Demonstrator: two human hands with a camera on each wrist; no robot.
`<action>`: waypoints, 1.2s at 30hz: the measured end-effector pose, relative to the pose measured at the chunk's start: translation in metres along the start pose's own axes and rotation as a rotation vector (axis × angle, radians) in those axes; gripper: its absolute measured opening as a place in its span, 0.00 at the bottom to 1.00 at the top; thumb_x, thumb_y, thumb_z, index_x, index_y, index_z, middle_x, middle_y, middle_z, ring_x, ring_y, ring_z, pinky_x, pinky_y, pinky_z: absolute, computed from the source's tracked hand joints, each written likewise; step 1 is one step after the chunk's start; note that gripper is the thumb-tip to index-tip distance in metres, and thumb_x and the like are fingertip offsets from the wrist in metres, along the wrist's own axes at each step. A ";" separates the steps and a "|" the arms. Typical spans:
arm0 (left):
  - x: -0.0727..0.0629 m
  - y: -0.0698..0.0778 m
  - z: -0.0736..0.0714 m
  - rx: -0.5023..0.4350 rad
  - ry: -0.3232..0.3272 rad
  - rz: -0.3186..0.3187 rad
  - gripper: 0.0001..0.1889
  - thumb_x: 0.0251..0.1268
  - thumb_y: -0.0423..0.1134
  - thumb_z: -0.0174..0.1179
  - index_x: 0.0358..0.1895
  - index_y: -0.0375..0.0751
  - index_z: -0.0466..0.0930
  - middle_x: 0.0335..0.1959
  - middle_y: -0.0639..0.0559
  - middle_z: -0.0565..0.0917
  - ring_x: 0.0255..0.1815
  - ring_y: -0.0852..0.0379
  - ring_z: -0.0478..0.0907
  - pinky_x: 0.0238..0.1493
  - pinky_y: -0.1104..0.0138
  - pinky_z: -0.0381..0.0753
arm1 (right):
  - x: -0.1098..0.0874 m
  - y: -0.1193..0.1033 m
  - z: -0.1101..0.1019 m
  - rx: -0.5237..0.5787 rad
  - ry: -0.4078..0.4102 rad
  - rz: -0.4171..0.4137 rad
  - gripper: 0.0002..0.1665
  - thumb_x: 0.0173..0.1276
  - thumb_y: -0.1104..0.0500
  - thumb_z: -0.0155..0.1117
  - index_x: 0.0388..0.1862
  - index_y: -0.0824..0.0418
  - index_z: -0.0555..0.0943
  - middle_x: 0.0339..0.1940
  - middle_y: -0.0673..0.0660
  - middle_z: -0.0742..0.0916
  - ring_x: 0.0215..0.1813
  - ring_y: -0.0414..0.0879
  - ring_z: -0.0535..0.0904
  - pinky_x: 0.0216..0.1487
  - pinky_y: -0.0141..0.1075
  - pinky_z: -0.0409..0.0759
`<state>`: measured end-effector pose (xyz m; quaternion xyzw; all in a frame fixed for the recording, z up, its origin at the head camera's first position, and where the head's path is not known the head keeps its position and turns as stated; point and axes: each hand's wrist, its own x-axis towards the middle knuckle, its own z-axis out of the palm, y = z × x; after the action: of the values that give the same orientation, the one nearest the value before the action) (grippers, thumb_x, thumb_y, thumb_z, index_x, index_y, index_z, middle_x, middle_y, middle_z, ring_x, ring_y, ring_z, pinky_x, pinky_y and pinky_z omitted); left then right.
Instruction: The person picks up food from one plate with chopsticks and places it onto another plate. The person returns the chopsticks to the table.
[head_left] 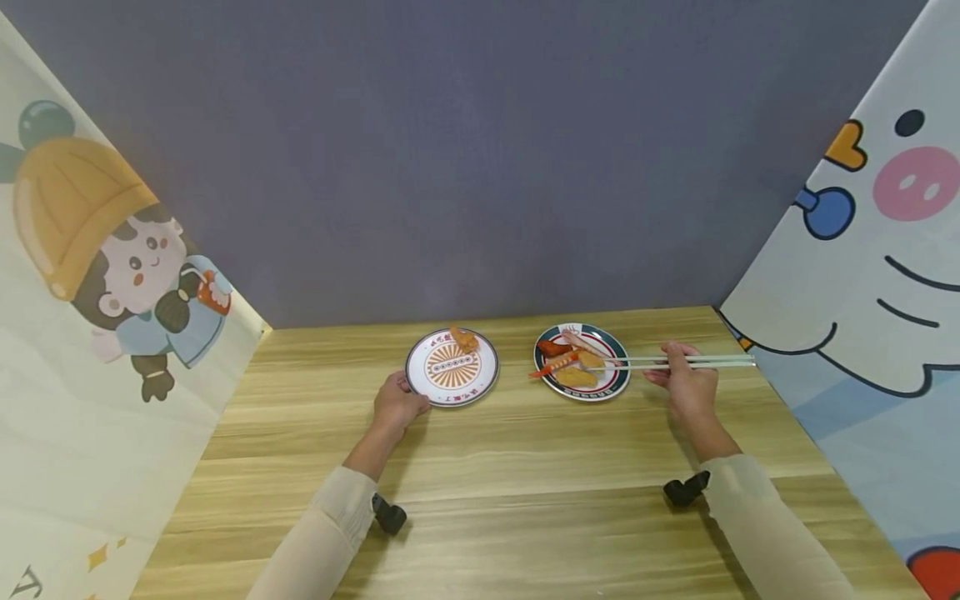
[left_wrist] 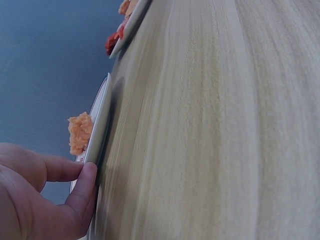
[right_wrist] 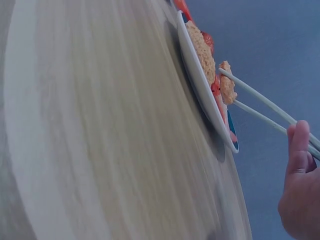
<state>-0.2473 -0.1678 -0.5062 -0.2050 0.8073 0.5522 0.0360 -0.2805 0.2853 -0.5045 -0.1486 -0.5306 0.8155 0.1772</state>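
Note:
My left hand [head_left: 399,402] pinches the near-left rim of a white plate [head_left: 427,388] with an orange sunburst pattern. One golden fried piece [head_left: 465,340] lies near that plate's back rim. On the right, my right hand [head_left: 684,379] holds a pair of pale green chopsticks [head_left: 723,359] pointing left. In the right wrist view their tips flank a fried nugget-like piece [right_wrist: 228,86] over the second plate [right_wrist: 197,70]. That plate, green-rimmed in the head view, also bears a shrimp-like orange piece [head_left: 561,364], a reddish-brown wing-like piece [head_left: 553,348] and a flat fried piece [head_left: 576,377].
Both plates stand near the back of a wood-grain table [head_left: 480,500], a short gap apart. A grey panel [head_left: 480,167] rises behind them. Cartoon-printed walls flank the table, with a child figure [head_left: 150,267] at left and a pig-nosed figure [head_left: 918,183] at right.

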 end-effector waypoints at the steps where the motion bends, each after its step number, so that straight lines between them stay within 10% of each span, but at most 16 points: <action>1: 0.000 0.000 0.000 -0.001 0.001 0.000 0.45 0.51 0.22 0.66 0.77 0.33 0.59 0.60 0.32 0.79 0.48 0.46 0.85 0.42 0.71 0.89 | 0.001 0.000 -0.001 0.002 0.000 0.000 0.10 0.75 0.60 0.60 0.39 0.67 0.82 0.21 0.55 0.88 0.19 0.46 0.87 0.21 0.34 0.87; 20: 0.002 -0.002 -0.001 0.012 0.000 0.006 0.46 0.50 0.23 0.67 0.77 0.33 0.59 0.60 0.33 0.80 0.49 0.45 0.84 0.43 0.70 0.89 | -0.003 -0.011 -0.001 0.001 -0.006 0.021 0.10 0.78 0.60 0.55 0.39 0.64 0.80 0.21 0.54 0.88 0.19 0.45 0.87 0.17 0.31 0.84; 36: 0.000 0.000 0.000 0.031 0.016 0.002 0.46 0.48 0.23 0.68 0.76 0.33 0.61 0.60 0.33 0.80 0.51 0.44 0.83 0.42 0.70 0.89 | -0.010 0.001 0.041 -0.031 -0.039 0.014 0.10 0.78 0.57 0.56 0.41 0.62 0.79 0.26 0.52 0.87 0.21 0.41 0.87 0.20 0.30 0.86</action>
<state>-0.2476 -0.1676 -0.5063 -0.2080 0.8162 0.5381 0.0319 -0.2892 0.2466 -0.4889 -0.1389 -0.5457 0.8110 0.1588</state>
